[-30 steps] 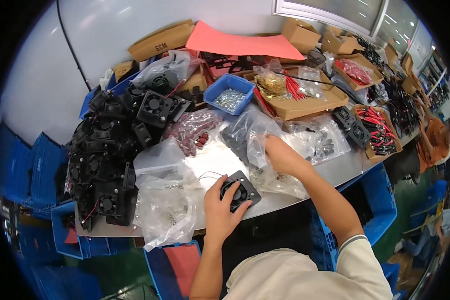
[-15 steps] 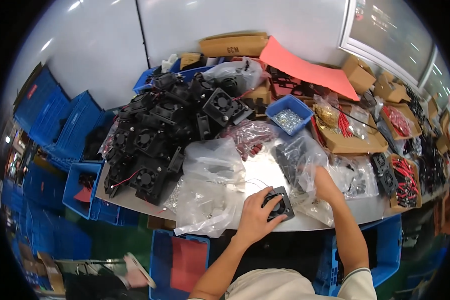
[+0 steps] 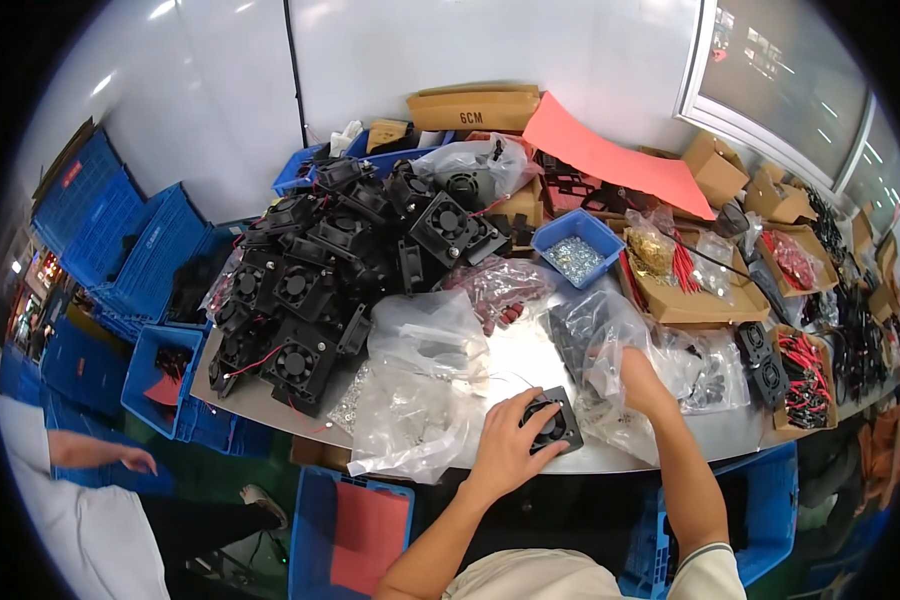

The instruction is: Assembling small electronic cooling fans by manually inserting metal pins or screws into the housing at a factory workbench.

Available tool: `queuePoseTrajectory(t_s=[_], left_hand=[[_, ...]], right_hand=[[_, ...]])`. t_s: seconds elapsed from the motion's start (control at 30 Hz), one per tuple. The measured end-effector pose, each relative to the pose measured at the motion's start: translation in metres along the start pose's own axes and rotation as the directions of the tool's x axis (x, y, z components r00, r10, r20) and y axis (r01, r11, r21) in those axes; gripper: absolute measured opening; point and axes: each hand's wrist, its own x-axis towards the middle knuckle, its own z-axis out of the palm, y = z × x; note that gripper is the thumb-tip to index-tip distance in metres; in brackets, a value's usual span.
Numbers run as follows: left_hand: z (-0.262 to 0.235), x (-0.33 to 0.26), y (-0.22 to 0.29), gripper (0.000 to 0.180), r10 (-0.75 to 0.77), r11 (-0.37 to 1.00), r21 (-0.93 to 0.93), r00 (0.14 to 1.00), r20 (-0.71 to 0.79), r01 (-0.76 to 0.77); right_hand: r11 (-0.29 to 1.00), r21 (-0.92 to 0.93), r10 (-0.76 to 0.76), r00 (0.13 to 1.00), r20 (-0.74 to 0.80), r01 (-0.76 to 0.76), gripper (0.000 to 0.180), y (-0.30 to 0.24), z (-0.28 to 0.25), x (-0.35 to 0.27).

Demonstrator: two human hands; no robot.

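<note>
A small black square cooling fan [image 3: 567, 424] lies at the table's front edge. My left hand [image 3: 508, 440] grips it from the left, its fingers bent over the frame and a thin wire leading off behind. My right hand [image 3: 642, 380] reaches into the mouth of a clear plastic bag [image 3: 610, 335], and the plastic and the hand itself hide its fingers. Dark parts show through that bag. Left of the fan rests another clear bag [image 3: 415, 425] with small metal pieces beside it.
A high heap of black fan units [image 3: 300, 285] fills the table's left side. Behind the bags are a blue bin of screws [image 3: 575, 255], a red sheet [image 3: 610, 155] and a cardboard tray [image 3: 705, 300]. Blue crates [image 3: 345, 540] stand below; a person's arm [image 3: 95, 452] shows at left.
Another person has come into view at the lower left. My left hand still holds the fan near the same spot, and my right hand is still in the bag.
</note>
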Motion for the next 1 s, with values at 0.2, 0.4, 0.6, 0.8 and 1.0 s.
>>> queuePoseTrajectory(t_s=[0.2,0.4,0.6,0.8,1.0], left_hand=[[-0.002,-0.002,-0.001,0.053,-0.003,1.000,-0.002,1.000,-0.002,0.003],[-0.006,-0.003,-0.002,0.053,-0.017,1.000,-0.002,1.000,0.006,0.017],[0.006,0.005,0.004,0.053,-0.059,0.998,0.027,0.997,0.043,0.058],[-0.001,0.000,0.006,0.049,-0.141,0.990,-0.006,0.987,0.082,0.142],[0.011,-0.003,0.001,0.052,-0.042,0.999,-0.010,0.994,0.096,0.044]], right_hand=[[1.000,-0.010,0.015,1.000,-0.027,-0.015,0.037,0.001,0.007,-0.002],[1.000,-0.012,0.001,1.000,-0.018,-0.001,0.034,0.004,0.013,-0.002],[0.980,-0.191,0.047,0.996,-0.081,-0.061,0.017,0.015,0.017,-0.009],[0.995,-0.018,-0.095,0.992,-0.088,0.093,0.012,0.001,0.009,0.000],[0.994,0.097,-0.026,0.976,-0.216,0.048,0.025,-0.016,-0.046,-0.058]])
